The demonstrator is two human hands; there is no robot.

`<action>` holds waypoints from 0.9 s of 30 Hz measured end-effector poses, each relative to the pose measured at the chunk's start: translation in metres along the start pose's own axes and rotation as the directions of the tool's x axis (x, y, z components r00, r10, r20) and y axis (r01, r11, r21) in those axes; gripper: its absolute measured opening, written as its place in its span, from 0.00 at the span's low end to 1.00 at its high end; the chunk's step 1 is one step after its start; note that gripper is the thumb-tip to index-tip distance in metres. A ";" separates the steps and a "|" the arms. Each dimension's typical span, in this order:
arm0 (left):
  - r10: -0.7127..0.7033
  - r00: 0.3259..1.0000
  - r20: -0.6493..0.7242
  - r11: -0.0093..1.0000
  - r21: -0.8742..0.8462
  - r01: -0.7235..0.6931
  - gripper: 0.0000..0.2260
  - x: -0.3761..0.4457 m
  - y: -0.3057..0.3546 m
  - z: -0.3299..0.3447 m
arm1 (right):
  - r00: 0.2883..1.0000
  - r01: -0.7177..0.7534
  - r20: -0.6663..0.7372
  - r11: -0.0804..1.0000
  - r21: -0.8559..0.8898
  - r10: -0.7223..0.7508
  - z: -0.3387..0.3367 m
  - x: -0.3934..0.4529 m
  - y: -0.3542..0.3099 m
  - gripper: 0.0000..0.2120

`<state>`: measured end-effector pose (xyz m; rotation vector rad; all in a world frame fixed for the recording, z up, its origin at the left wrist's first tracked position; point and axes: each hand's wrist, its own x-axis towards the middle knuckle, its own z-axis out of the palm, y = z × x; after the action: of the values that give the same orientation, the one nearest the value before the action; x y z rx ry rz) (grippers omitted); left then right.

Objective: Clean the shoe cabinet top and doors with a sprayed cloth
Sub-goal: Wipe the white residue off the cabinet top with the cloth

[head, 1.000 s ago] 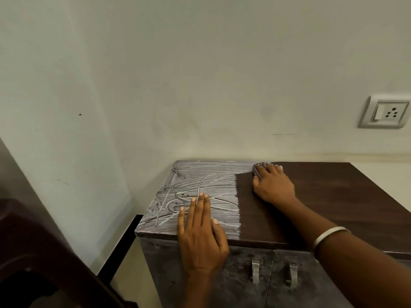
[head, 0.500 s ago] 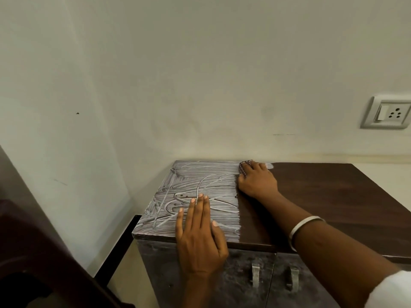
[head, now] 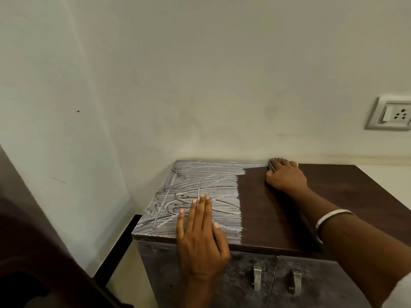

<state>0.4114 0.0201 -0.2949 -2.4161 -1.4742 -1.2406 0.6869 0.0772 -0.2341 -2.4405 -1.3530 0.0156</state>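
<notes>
The shoe cabinet top [head: 333, 196] is dark brown wood, and its left part [head: 200, 181] is covered in white streaks. My right hand [head: 285, 177] is at the back edge by the wall. Its fingers curl over a small dark patterned cloth [head: 271, 163], pressing it onto the top just right of the white area. The hand hides most of the cloth. My left hand [head: 200, 232] lies flat with straight fingers on the streaked front-left part, its palm over the front edge. Below, the left door [head: 233, 283] and right door [head: 322, 285] look grey and smudged.
Two metal handles [head: 257, 277] [head: 294, 281] hang near the seam between the doors. A wall socket [head: 390, 114] sits at the right. The cabinet stands in a wall corner, with a dark skirting strip [head: 120, 245] to its left and dark furniture [head: 33, 252] at lower left.
My right hand slid the cloth left along the back edge, then back to the right. My left hand stayed in place.
</notes>
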 end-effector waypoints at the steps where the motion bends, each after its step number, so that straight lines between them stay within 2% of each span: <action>1: 0.001 1.000 -0.002 1.000 0.000 -0.001 0.25 0.000 0.000 0.000 | 1.000 0.029 0.004 1.000 0.007 -0.029 0.004 0.000 -0.010 0.26; 7: 0.015 1.000 -0.006 1.000 0.001 -0.015 0.25 0.001 -0.001 -0.001 | 0.978 0.201 0.049 0.978 0.061 -0.204 0.023 0.003 -0.067 0.26; 10: 0.020 1.000 -0.009 1.000 -0.008 -0.020 0.25 0.001 -0.001 -0.002 | 0.980 0.196 0.035 0.979 0.062 -0.198 0.019 0.005 -0.054 0.26; 13: 0.016 1.000 0.000 1.000 -0.012 -0.016 0.25 0.000 -0.002 -0.002 | 0.992 0.123 0.024 0.992 0.020 -0.123 0.009 0.011 -0.023 0.27; 18: 0.000 1.000 -0.001 1.000 -0.024 0.000 0.25 0.001 0.000 -0.001 | 0.996 0.035 0.082 0.999 -0.020 -0.034 -0.007 0.023 0.014 0.28; 22: 0.005 1.000 0.002 1.000 -0.011 -0.005 0.25 0.000 0.000 -0.001 | 0.996 0.029 0.083 1.000 0.001 -0.029 -0.005 0.025 0.000 0.28; 27: 0.003 1.000 0.011 1.000 -0.011 -0.003 0.25 0.000 0.001 -0.002 | 0.983 0.128 0.121 0.989 0.075 -0.137 0.007 0.023 -0.046 0.27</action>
<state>0.4105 0.0190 -0.2931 -2.4353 -1.4696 -1.2396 0.6608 0.1198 -0.2228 -2.3235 -1.5413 0.1818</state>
